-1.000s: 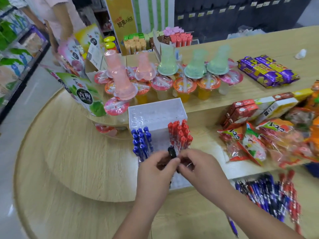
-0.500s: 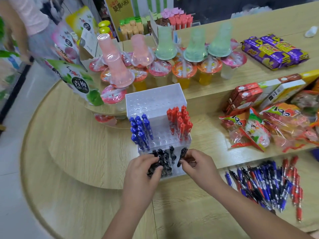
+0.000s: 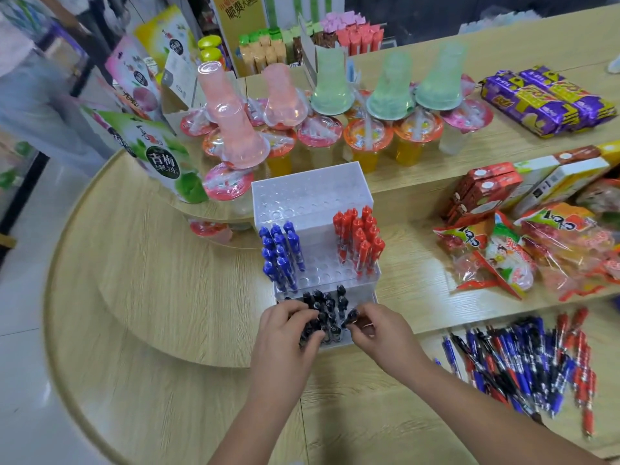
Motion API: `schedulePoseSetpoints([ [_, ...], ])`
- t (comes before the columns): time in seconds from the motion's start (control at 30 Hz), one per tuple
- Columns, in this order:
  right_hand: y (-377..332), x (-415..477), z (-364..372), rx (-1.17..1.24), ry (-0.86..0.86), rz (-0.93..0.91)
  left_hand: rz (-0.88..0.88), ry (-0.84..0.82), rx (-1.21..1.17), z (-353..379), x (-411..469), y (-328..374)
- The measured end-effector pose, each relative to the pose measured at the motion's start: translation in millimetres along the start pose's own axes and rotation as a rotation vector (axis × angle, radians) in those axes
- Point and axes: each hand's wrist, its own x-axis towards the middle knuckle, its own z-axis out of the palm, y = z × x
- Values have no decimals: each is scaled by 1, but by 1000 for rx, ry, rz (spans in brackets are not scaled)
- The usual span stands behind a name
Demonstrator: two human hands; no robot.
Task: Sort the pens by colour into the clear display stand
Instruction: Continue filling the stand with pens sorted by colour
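Note:
A clear stepped display stand [image 3: 312, 193] sits on the middle wooden shelf. Blue pens [image 3: 280, 253] stand in its middle step at the left, red pens [image 3: 359, 238] at the right. Several black pens [image 3: 330, 308] stand in the front step. My left hand [image 3: 285, 330] curls round a bundle of black pens at the stand's front left. My right hand [image 3: 379, 330] pinches one black pen [image 3: 350, 317] at the front right. A loose heap of blue, black and red pens [image 3: 526, 360] lies on the lowest shelf to the right.
Jelly cups [image 3: 369, 142] and green and pink cup stacks crowd the shelf behind the stand. A green snack bag [image 3: 161, 159] leans at the left. Snack packets [image 3: 536, 253] and red boxes [image 3: 483, 189] lie right of the stand. A person stands at far left.
The view has shifted so the stand's front row shows. My left hand has dropped to the front left with its black pens; my right hand now pinches a black pen at the front row.

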Motion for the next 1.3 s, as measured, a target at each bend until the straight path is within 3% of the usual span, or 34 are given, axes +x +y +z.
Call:
schedulePoseSetpoints([
  [0.37, -7, 6, 5, -309, -22, -52, 34, 14, -12, 6, -5, -6],
  [0.57, -3, 7, 6, -345, -1, -23, 47, 31, -3, 8, -6, -5],
  [0.73, 3, 4, 2, -250, 2, -55, 55, 49, -23, 9, -5, -6],
  [0.87, 28, -19, -23, -80, 120, -6, 84, 79, -3, 7, -5, -7],
  [1.1, 117, -106, -86, 61, 308, 316, 348, 291, 114, 30, -14, 49],
  [1.2, 152, -135, -99, 70, 330, 417, 436, 213, -5, 79, -23, 84],
  [1.3, 188, -154, -99, 8, 325, 496, 236, -49, -138, 139, -32, 111],
])
